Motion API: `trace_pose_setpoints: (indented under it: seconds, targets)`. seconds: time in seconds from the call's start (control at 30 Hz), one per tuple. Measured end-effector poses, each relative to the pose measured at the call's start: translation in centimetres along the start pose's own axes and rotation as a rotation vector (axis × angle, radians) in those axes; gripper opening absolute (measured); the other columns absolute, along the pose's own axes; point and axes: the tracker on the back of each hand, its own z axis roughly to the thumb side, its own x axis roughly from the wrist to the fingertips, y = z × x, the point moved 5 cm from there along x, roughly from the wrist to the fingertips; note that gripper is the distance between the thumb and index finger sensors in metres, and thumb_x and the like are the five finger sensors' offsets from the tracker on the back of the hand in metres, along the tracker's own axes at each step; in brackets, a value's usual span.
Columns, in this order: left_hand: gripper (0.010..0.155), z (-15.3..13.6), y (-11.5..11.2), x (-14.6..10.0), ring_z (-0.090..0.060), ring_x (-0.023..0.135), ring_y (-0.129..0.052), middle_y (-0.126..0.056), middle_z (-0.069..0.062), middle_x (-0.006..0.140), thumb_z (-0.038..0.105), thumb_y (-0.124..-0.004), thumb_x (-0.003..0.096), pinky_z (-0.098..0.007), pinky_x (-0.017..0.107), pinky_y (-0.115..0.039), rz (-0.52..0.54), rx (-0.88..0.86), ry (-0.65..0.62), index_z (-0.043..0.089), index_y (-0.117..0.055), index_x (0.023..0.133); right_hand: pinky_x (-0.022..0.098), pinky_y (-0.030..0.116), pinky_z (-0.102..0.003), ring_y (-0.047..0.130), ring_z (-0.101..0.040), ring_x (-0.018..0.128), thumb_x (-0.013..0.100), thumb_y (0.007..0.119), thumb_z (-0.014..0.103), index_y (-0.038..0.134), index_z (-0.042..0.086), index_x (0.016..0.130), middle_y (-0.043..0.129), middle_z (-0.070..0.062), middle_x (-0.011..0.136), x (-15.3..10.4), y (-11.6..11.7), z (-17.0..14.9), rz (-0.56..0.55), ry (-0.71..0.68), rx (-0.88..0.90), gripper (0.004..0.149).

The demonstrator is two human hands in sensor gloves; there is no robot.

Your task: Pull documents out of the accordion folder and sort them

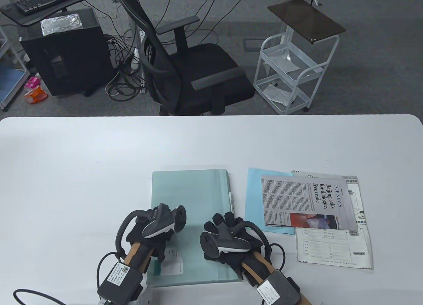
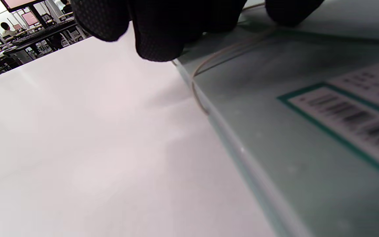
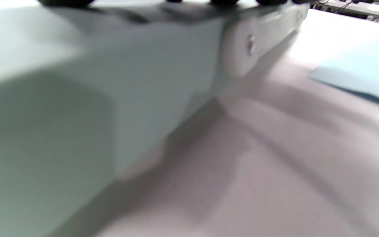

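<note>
Resting flat, both: left hand (image 1: 155, 224) and right hand (image 1: 228, 234) press the pale green translucent plastic accordion folder (image 1: 195, 199), which lies mid-table. Risk: it skids into the 3 sorted sheets, newspaper page (image 1: 305, 201) topmost, just right.

White table (image 1: 82, 172) with rounded far corners fills the lower half of the table view. Pale green folder (image 1: 191, 199) lies flat at 6 o'clock, barcode label (image 1: 173, 260) near its 7 o'clock corner. At 4 o'clock, just beside the folder but apart: light blue sheet (image 1: 253, 199) and printed form (image 1: 333, 252) flat on the table, folded newspaper (image 1: 305, 199) overlapping both.
</note>
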Motion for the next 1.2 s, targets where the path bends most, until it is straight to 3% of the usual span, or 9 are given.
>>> trace_pose_setpoints:
  seconds: [0.13, 0.23, 0.4, 0.57, 0.73, 0.87, 1.03, 1.2]
  targets:
    - [0.066, -1.8, 0.5, -1.1, -0.032, 0.098, -0.079, -0.061, -0.012, 0.117, 0.057, -0.055, 0.0596, -0.054, 0.07, -0.067, 0.032, -0.062, 0.004, 0.021, -0.056, 0.114, 0.07, 0.045, -0.066, 0.039, -0.052, 0.098, 0.043, 0.056, 0.059, 0.027, 0.013, 0.104, 0.034, -0.021, 0.111, -0.6, -1.8, -1.6, -0.073, 0.037, 0.022, 0.081]
    - [0.069, -3.2, 0.8, -1.8, -0.033, 0.103, -0.074, -0.056, -0.013, 0.119, 0.058, -0.054, 0.0593, -0.056, 0.073, -0.063, 0.083, -0.064, 0.025, 0.02, -0.051, 0.117, 0.071, 0.043, -0.066, 0.038, -0.052, 0.099, 0.043, 0.056, 0.059, 0.027, 0.013, 0.104, 0.033, -0.021, 0.111, -1.4, -3.2, -3.5, -0.109, 0.097, 0.016, 0.082]
    - [0.076, -5.4, 0.5, -3.0, -0.04, 0.111, -0.059, -0.043, -0.016, 0.124, 0.061, -0.051, 0.0591, -0.062, 0.079, -0.048, 0.07, -0.043, 0.076, 0.017, -0.039, 0.12, 0.072, 0.04, -0.066, 0.036, -0.052, 0.099, 0.043, 0.057, 0.059, 0.028, 0.014, 0.104, 0.033, -0.02, 0.112, -3.6, -5.8, -7.2, -0.196, 0.22, -0.03, 0.081]
    - [0.079, -7.1, 1.1, -4.4, -0.042, 0.115, -0.048, -0.031, -0.018, 0.126, 0.061, -0.05, 0.059, -0.063, 0.081, -0.038, 0.222, -0.011, 0.105, 0.018, -0.026, 0.121, 0.073, 0.036, -0.064, 0.034, -0.051, 0.1, 0.044, 0.06, 0.055, 0.028, 0.016, 0.104, 0.032, -0.019, 0.112, -5.7, -7.1, -10.3, -0.252, 0.342, -0.101, 0.079]
    - [0.081, -8.2, 1.5, -5.5, -0.041, 0.118, -0.033, -0.015, -0.015, 0.126, 0.062, -0.049, 0.0588, -0.063, 0.082, -0.029, 0.373, -0.019, 0.086, 0.022, -0.014, 0.12, 0.074, 0.033, -0.064, 0.031, -0.051, 0.101, 0.045, 0.062, 0.052, 0.026, 0.017, 0.104, 0.029, -0.019, 0.113, -7.4, -7.0, -12.2, -0.331, 0.406, -0.065, 0.077]
    - [0.083, -9.0, 1.3, -5.8, -0.039, 0.119, -0.018, -0.005, -0.011, 0.125, 0.064, -0.049, 0.0571, -0.066, 0.081, -0.022, 0.443, -0.053, 0.06, 0.027, -0.008, 0.118, 0.073, 0.032, -0.068, 0.027, -0.054, 0.101, 0.044, 0.059, 0.056, 0.024, 0.018, 0.104, 0.025, -0.019, 0.113, -8.3, -6.1, -12.9, -0.382, 0.432, -0.035, 0.08]
    - [0.088, -9.6, 0.4, -6.0, -0.04, 0.117, -0.004, 0.004, -0.008, 0.123, 0.069, -0.05, 0.054, -0.072, 0.078, -0.017, 0.468, -0.068, 0.029, 0.031, -0.001, 0.116, 0.071, 0.027, -0.071, 0.02, -0.056, 0.1, 0.043, 0.055, 0.06, 0.021, 0.018, 0.105, 0.02, -0.021, 0.114, -8.9, -4.6, -13.4, -0.399, 0.444, -0.004, 0.082]
    - [0.087, -9.9, -0.9, -5.6, -0.041, 0.115, -0.001, 0.004, -0.008, 0.123, 0.071, -0.048, 0.0529, -0.075, 0.075, -0.014, 0.419, -0.064, 0.008, 0.033, -0.002, 0.117, 0.069, 0.022, -0.073, 0.016, -0.057, 0.099, 0.043, 0.053, 0.062, 0.02, 0.019, 0.105, 0.018, -0.021, 0.114, -8.8, -2.9, -14.2, -0.372, 0.466, 0.049, 0.082]
